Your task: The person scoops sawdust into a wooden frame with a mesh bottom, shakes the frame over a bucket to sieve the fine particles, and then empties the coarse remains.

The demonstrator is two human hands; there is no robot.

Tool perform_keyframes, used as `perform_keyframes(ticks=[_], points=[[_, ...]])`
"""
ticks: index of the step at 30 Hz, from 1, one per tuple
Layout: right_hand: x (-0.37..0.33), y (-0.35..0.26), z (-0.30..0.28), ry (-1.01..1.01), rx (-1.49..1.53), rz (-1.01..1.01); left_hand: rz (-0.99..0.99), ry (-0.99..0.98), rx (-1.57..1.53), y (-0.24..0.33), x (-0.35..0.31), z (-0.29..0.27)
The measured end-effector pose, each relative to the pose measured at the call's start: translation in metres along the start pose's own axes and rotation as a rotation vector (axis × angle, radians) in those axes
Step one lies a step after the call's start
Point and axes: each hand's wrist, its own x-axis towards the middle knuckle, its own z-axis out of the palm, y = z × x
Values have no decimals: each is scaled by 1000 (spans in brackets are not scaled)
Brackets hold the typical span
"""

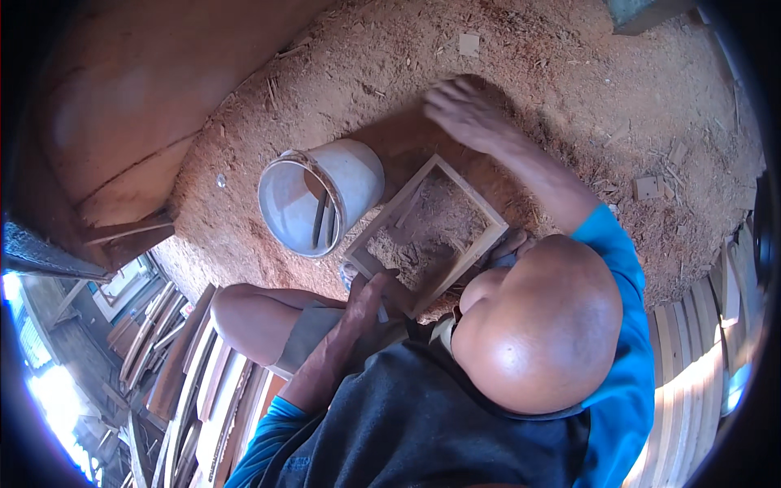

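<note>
A rectangular wooden frame (462, 271) is tilted in front of me, with sawdust and wood scraps visible through its opening. My left hand (370, 298) is closed around its near left side. Over the far end of a dark brown board (394, 138), my right hand (457, 107) is stretched away from the frame. Its fingers look spread, though motion blurs them, and I see nothing held in it. Left of the frame, a white bucket (360, 175) lies tipped with its mouth toward me. Dark stick-like pieces (323, 221) show inside the bucket.
Sawdust and shavings cover the ground (561, 98). Small wood offcuts (648, 188) lie at right and at the far side. Long planks (207, 390) are stacked at lower left, more boards (687, 350) at right. A large brown panel (138, 106) stands at upper left.
</note>
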Motion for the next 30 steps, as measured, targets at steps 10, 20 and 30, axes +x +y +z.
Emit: perform_keyframes(ticks=[10, 20, 30], points=[[-81, 19, -49, 292, 32, 397, -141, 89, -112, 11, 7, 4], [-70, 16, -26, -18, -226, 279, -261, 147, -226, 6, 14, 7], [-123, -7, -70, 298, -33, 892, -239, 134, -327, 5, 15, 7]])
